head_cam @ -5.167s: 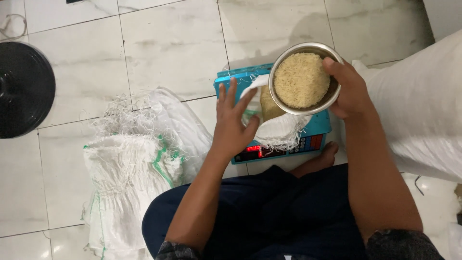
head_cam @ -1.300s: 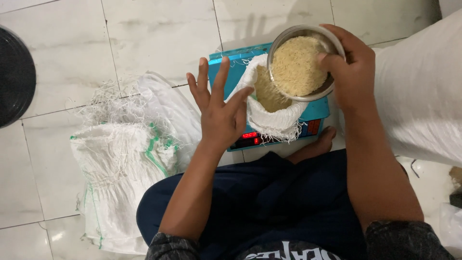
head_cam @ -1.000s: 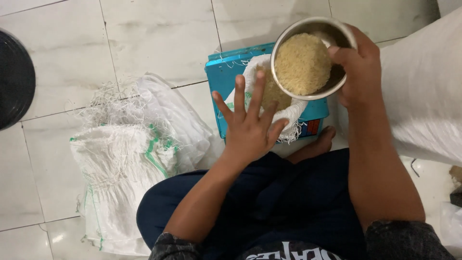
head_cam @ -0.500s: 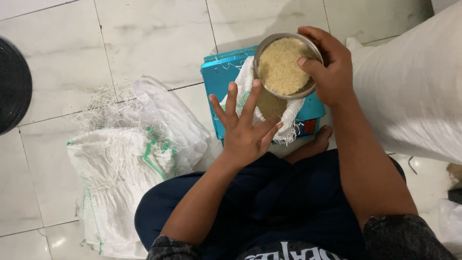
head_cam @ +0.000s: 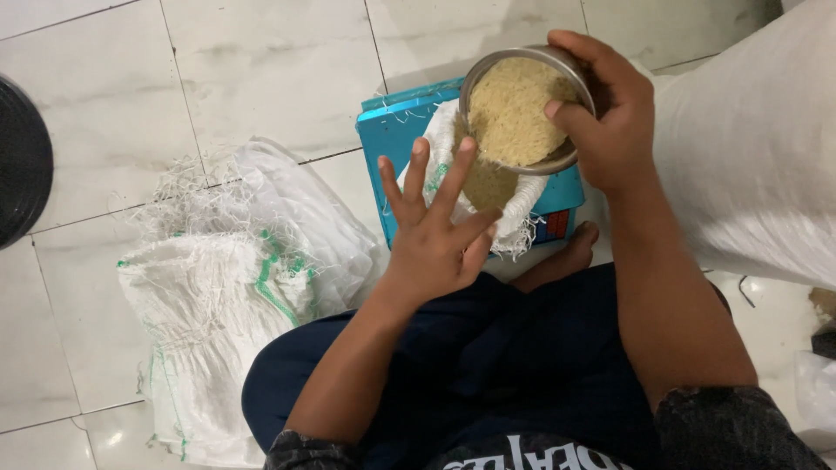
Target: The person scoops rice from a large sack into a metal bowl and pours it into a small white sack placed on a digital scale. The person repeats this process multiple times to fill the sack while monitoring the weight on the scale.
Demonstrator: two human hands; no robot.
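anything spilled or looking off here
No spilled grain shows on the floor. The metal bowl, tipped in the right hand, is over the small white bag on the blue scale. The oddities: frayed, unravelled edges on the empty woven sacks.

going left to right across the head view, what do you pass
black round object → pile of white woven sacks → left hand → metal bowl of rice → right hand → big white sack
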